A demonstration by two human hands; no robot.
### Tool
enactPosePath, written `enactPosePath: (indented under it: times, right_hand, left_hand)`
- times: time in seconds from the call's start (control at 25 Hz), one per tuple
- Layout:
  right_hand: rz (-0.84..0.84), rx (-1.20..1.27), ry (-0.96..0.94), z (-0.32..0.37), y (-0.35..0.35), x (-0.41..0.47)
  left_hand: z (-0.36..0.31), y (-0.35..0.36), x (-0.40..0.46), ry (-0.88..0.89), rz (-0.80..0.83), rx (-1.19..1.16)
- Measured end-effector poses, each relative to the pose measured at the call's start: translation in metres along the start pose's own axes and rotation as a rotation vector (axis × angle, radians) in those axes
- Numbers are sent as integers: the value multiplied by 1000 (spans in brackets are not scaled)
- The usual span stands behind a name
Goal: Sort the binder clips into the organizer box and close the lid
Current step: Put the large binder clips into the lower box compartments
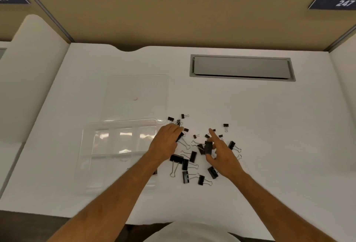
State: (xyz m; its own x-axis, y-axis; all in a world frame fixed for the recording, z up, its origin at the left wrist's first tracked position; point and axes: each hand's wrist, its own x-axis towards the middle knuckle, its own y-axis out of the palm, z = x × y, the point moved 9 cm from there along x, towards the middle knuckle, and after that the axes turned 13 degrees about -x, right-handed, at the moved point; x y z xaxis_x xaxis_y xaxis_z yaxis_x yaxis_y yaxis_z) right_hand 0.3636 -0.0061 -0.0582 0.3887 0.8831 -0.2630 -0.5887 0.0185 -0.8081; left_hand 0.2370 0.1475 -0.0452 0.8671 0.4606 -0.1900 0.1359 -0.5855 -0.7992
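Item 1, large clips [185, 176]: black steel bodies with wire loop handles, lying nearest me on the desk [269, 126], right of the box. I judge them light, rigid and springy. The painted backs look slick, so I would take each across the flat body or hook a wire handle. Several lie touching or overlapping, so handles may tangle and drag a neighbour along.

Item 2, my right hand [221, 155]: thumb and middle fingers pinch one large clip [208, 147] by its body, held upright above the pile; the forefinger points out straight.

Item 3, my left hand [166, 141]: palm down over the pile's left edge, fingers curled onto a clip [180, 136] whose black body shows under the fingertips. I take that for a grip, though the knuckles hide the contact itself.

Item 4, small clips [225, 125]: scattered at the far side of the pile, well apart from one another. Very light, little to grip; a fingertip pinch on the body looks best.

Item 5, box [88, 145]: clear plastic tray just left of the pile, divided into compartments. Those I can see hold nothing (my left forearm covers the near right corner, where something dark shows). The plastic looks thin and will likely slide if knocked.

Item 6, lid [136, 87]: clear, open, lying flat beyond the tray. Sorting looks barely begun.
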Motion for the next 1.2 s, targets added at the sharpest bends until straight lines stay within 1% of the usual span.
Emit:
enactPosePath:
  times: [0.08,0.16,0.28,0.4,0.52,0.72,0.92,1.08,1.2]
  right_hand:
    - [-2,66,68,-10,1,-14]
    - [-9,102,101,-16,3,-25]
    - [-15,141,125,-20,9,-35]
    - [-39,147,129,-16,8,-35]
    - [-66,145,125,-5,5,-31]
    - [-112,140,98,19,0,-26]
    - [-121,213,27,47,12,-33]
    - [-140,211,35,65,17,-46]
    - [-182,232,45,80,22,-60]
  left_hand:
    - [3,17,14,50,101,166]
    - [7,27,20,74,161,293]
    - [10,32,22,56,149,391]
    - [13,31,18,32,123,394]
    - [13,16,7,-2,44,289]
    - [22,-24,-46,-82,-167,-42]
    - [44,-44,-115,-234,-335,-271]
    - [65,-51,-151,-316,-362,-363]
    - [80,-56,-166,-308,-338,-387]
